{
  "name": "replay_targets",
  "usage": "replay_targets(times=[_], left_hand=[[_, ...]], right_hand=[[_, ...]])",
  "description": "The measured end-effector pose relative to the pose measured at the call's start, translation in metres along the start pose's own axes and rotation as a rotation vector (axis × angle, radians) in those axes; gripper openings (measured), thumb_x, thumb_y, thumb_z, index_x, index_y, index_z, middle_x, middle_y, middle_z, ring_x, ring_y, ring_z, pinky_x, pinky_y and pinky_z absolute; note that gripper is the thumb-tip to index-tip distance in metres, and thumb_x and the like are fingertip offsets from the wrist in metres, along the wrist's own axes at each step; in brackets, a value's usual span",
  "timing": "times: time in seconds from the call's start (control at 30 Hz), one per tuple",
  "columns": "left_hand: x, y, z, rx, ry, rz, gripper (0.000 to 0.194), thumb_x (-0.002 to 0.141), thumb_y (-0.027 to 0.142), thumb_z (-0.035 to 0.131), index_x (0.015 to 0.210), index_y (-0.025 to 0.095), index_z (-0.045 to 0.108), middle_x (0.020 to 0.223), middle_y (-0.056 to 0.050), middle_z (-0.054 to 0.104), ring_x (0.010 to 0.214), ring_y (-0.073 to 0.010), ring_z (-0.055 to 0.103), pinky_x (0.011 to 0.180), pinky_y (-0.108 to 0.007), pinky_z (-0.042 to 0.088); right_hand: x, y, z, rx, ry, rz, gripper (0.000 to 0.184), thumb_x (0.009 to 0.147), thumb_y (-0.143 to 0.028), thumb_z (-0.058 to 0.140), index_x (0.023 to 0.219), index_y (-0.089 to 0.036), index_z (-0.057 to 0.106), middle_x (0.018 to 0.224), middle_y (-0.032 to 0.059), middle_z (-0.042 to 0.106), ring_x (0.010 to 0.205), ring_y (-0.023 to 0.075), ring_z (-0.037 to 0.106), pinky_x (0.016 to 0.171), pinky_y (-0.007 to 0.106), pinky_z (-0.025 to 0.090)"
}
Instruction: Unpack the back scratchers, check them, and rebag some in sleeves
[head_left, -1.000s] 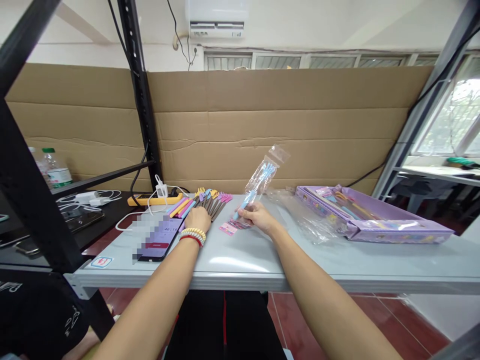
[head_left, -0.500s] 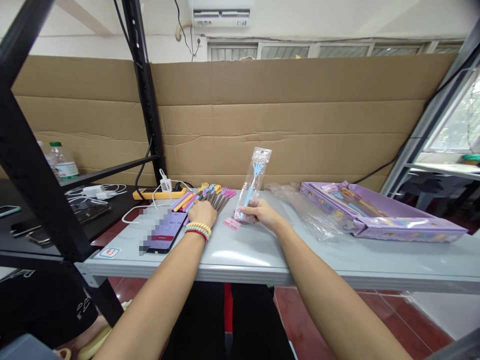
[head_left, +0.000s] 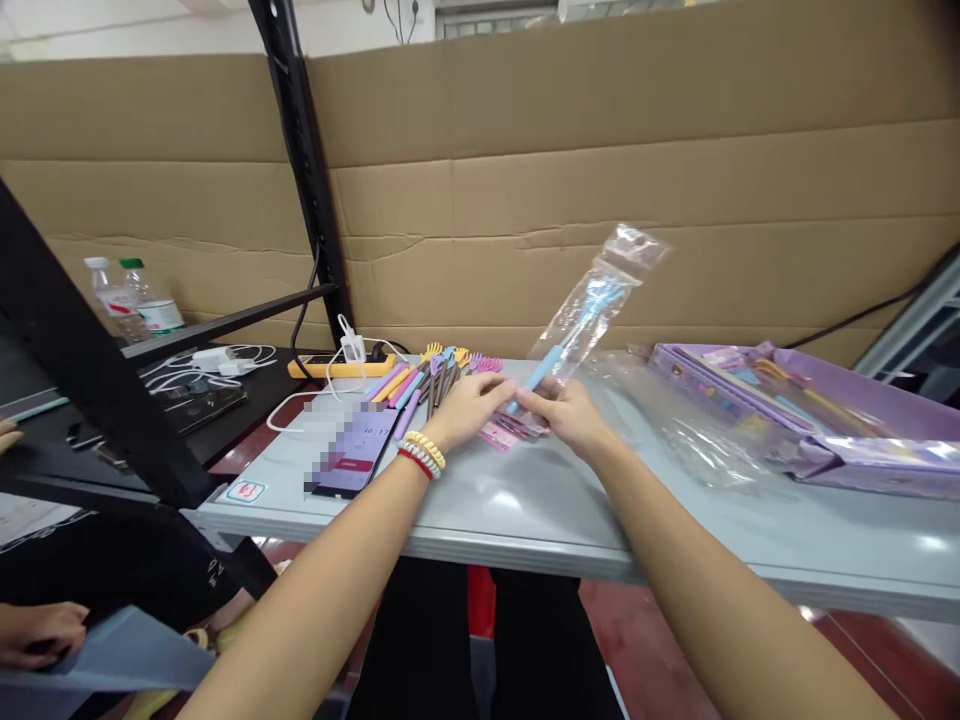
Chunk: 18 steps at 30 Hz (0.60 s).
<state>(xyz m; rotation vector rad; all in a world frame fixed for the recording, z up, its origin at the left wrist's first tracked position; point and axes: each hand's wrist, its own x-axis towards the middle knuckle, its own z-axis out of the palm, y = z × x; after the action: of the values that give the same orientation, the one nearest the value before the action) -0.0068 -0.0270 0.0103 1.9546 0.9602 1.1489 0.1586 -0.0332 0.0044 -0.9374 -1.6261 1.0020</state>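
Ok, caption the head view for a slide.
Right hand holds a bagged blue stick, left hand at its lower end.

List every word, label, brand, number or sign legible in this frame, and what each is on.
"17": end of the digits on the phone screen; those before it are unclear, partly pixelated.
Too small or blurred to read:
Table-corner sticker: red mark, blue border.
Bottle labels.
Pink card print.
Purple box print.
White lettering on black clothing.
Clear bag: no writing can be made out.
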Motion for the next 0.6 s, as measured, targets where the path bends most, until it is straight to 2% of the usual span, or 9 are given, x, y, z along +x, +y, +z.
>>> replay_targets(times=[0.1, 0.17, 0.23, 0.3, 0.43, 0.53, 0.6], left_hand=[[0.012, 0.007, -0.004, -0.219, -0.182, -0.074, 0.031, 0.077, 0.041, 0.061, 0.085, 0.011, 0.061, 0.077, -0.004, 0.062, 0.066, -0.0116, 0.056, 0.060, -0.024, 0.044], [0.024, 0.007, -0.007, -0.292, -0.279, -0.144, 0.029, 0.071, 0.031, 0.069, 0.089, 0.011, 0.060, 0.077, -0.005, 0.064, 0.066, -0.0125, 0.058, 0.061, -0.025, 0.046], [0.036, 0.001, -0.008, -0.337, -0.325, -0.193, 0.031, 0.065, 0.021, 0.073, 0.089, 0.011, 0.057, 0.073, -0.004, 0.063, 0.066, -0.0132, 0.060, 0.062, -0.026, 0.047], [0.044, -0.008, -0.005, -0.340, -0.291, -0.211, 0.031, 0.063, 0.014, 0.073, 0.090, 0.012, 0.057, 0.071, -0.002, 0.063, 0.066, -0.0137, 0.061, 0.062, -0.027, 0.049], [0.047, -0.026, 0.007, -0.201, -0.121, -0.209, 0.033, 0.065, 0.015, 0.070, 0.097, 0.012, 0.062, 0.070, -0.002, 0.062, 0.066, -0.0145, 0.060, 0.061, -0.025, 0.048], [0.043, -0.032, 0.013, -0.104, -0.056, -0.212, 0.034, 0.068, 0.019, 0.068, 0.101, 0.013, 0.064, 0.072, -0.002, 0.062, 0.066, -0.0144, 0.058, 0.059, -0.024, 0.046], [0.041, -0.033, 0.013, -0.088, -0.078, -0.216, 0.032, 0.069, 0.020, 0.066, 0.100, 0.013, 0.066, 0.072, -0.002, 0.063, 0.065, -0.0146, 0.058, 0.058, -0.024, 0.045]], right_hand=[[0.005, -0.003, 0.000, 0.031, 0.106, 0.069, 0.045, 0.058, -0.056, 0.072, 0.063, -0.014, 0.058, 0.048, -0.0022, 0.046, 0.043, 0.0069, 0.036, 0.041, 0.023, 0.026], [0.012, -0.007, -0.003, 0.049, 0.109, 0.145, 0.045, 0.057, -0.055, 0.073, 0.065, -0.013, 0.059, 0.049, -0.0019, 0.048, 0.043, 0.0069, 0.037, 0.042, 0.023, 0.026], [0.022, -0.010, -0.008, 0.040, 0.075, 0.213, 0.044, 0.057, -0.052, 0.074, 0.072, -0.012, 0.061, 0.053, -0.0005, 0.052, 0.045, 0.0078, 0.040, 0.042, 0.023, 0.027], [0.031, -0.009, -0.014, -0.027, 0.021, 0.243, 0.043, 0.058, -0.052, 0.074, 0.072, -0.012, 0.062, 0.054, 0.0005, 0.053, 0.046, 0.0083, 0.041, 0.043, 0.023, 0.027], [0.042, 0.004, -0.023, -0.150, -0.047, 0.228, 0.042, 0.062, -0.054, 0.071, 0.062, -0.014, 0.058, 0.052, 0.0011, 0.051, 0.048, 0.0087, 0.039, 0.044, 0.024, 0.026], [0.039, 0.012, -0.021, -0.100, -0.003, 0.231, 0.044, 0.062, -0.056, 0.071, 0.059, -0.016, 0.053, 0.050, -0.0010, 0.047, 0.046, 0.0081, 0.037, 0.043, 0.024, 0.026], [0.036, 0.014, -0.018, -0.087, 0.038, 0.243, 0.047, 0.060, -0.058, 0.071, 0.055, -0.018, 0.047, 0.046, -0.0032, 0.041, 0.044, 0.0072, 0.034, 0.041, 0.023, 0.025]])
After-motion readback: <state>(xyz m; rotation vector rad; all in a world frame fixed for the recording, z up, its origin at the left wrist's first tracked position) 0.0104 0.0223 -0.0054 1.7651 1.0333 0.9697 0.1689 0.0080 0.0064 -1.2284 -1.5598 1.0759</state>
